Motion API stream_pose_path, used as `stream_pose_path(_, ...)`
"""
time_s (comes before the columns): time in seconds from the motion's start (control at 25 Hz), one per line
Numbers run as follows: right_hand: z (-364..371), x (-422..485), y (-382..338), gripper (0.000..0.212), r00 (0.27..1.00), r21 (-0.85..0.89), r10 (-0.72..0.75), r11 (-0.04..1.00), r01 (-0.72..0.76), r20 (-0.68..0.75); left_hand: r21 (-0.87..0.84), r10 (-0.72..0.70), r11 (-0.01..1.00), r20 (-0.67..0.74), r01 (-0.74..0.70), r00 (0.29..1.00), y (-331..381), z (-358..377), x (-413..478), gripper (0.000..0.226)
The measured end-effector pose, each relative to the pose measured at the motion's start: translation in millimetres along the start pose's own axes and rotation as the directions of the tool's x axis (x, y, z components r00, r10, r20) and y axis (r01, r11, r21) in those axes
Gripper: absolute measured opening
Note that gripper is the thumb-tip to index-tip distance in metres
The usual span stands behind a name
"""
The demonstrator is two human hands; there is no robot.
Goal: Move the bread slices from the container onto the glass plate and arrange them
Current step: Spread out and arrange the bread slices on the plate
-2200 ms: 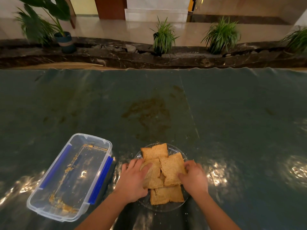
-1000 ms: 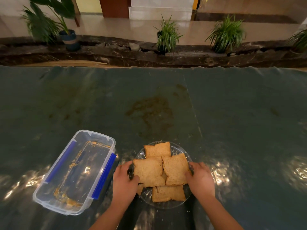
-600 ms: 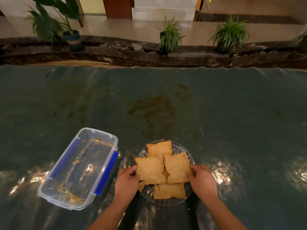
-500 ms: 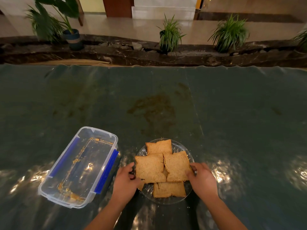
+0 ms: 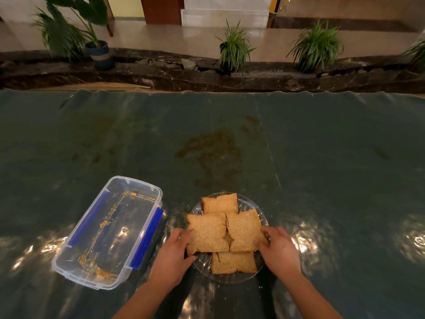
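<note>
A brown stain (image 5: 211, 153) is marking the dark green bench (image 5: 322, 157); potted plants (image 5: 234, 49) are standing along the stone ledge (image 5: 161, 74) beyond.

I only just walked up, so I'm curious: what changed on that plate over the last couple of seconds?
The left hand came off the top of the left slice, which now lies flat, and moved to the plate edge. The right hand slid out to the right rim, fingers touching the right slice. The container holds only crumbs as before; the far and near slices stayed.

Probably a lobby: polished floor (image 5: 161, 40), marble ledge (image 5: 207, 77), potted plants (image 5: 233, 50), plastic-covered table (image 5: 322, 157).
</note>
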State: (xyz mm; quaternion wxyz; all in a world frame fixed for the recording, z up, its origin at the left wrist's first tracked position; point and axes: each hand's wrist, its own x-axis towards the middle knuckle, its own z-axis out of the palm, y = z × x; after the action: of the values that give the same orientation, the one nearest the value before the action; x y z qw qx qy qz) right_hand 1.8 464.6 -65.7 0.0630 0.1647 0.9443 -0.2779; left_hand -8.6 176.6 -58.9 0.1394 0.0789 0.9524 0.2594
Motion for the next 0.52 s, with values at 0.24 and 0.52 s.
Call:
stream_pose_path(0.24, 5, -3, 1, 0.041, 0.999, -0.006, -0.024, 1.0, 0.024, -0.042, -0.328, -0.186, 0.927, 0.013, 0.18, 0.983, 2, 3, -5, 0.097)
stream_pose_path(0.52, 10, -4, 2, 0.045, 0.998, -0.046, -0.046, 0.998, 0.044, -0.043, -0.504, -0.348, 0.821, -0.074, 0.266, 0.934, 15, 2, -4, 0.054)
